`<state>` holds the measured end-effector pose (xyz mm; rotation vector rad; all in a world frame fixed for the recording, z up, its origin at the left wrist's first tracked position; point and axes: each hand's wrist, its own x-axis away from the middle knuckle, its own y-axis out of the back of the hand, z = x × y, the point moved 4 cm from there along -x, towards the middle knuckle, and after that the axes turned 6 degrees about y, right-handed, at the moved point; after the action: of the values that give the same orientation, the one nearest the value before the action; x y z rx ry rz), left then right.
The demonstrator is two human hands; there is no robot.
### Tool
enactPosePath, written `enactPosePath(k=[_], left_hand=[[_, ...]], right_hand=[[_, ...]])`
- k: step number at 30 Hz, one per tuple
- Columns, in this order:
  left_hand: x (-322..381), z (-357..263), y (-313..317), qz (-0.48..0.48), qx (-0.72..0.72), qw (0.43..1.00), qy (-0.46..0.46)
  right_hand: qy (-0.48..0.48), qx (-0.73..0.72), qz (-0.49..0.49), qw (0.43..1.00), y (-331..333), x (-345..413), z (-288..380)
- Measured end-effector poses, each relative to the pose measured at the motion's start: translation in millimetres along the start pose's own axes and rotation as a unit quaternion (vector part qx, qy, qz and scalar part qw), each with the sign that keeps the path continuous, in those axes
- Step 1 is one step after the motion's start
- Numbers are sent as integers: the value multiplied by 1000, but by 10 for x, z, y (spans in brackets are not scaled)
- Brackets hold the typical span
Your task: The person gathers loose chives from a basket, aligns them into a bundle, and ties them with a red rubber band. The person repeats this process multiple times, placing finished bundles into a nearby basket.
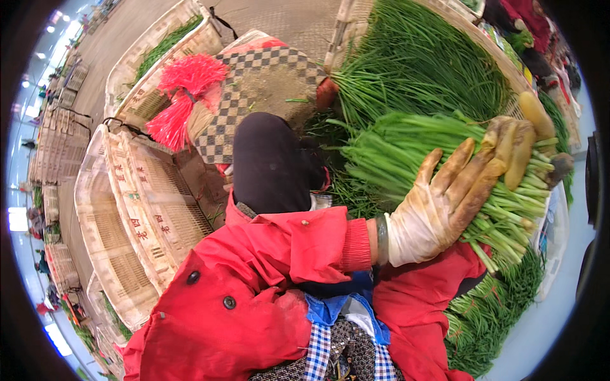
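My left hand (441, 207), in a stained whitish glove, lies across a thick bunch of long green stalks (395, 147) that look like chives. Its fingers are extended and slightly apart; its thumb is hidden. Beyond it, my right hand (512, 147), in a yellowish, soiled glove, curls its fingers over the same bunch near the pale cut ends; its palm is hidden. The leafy ends point left and are slightly blurred. Behind the bunch, a large heap of long green leaves (429, 62) fills a plastic crate (350, 28). Tied bunches (476, 309) lie at the lower right.
Stacked pale plastic crates (143, 209) stand at my left, and another crate (119, 81) holds greens. A checkered mat (267, 62) lies in front of my knee, with a bundle of red plastic strands (186, 95) beside it. Another person's hand (519, 26) holds greens at the upper right.
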<state>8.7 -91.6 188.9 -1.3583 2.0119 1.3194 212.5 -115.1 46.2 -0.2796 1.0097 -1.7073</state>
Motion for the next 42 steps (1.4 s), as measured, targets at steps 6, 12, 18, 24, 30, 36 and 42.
enactPosePath(k=[6,12,18,24,30,36,42], left_hand=[[-141,221,355,-15,-1,999,30],[428,426,202,125,-131,977,111],[417,424,-29,180,-182,965,58],[-332,215,299,-22,-133,985,-108],[-781,105,1126,-13,-374,918,-131],[-337,507,1734,221,-371,902,14],[577,515,1646,317,-258,900,150]], right_hand=[[-39,-4,37,999,-119,-139,-268],[-84,-32,102,991,-304,-322,-738],[-94,-25,100,990,-386,-253,-757],[-69,-65,123,988,-809,-697,-924],[-42,-172,180,968,-1648,-1154,-1308],[-31,-309,257,915,-2469,-909,-1809],[-164,-288,74,941,-2175,164,-1998]])
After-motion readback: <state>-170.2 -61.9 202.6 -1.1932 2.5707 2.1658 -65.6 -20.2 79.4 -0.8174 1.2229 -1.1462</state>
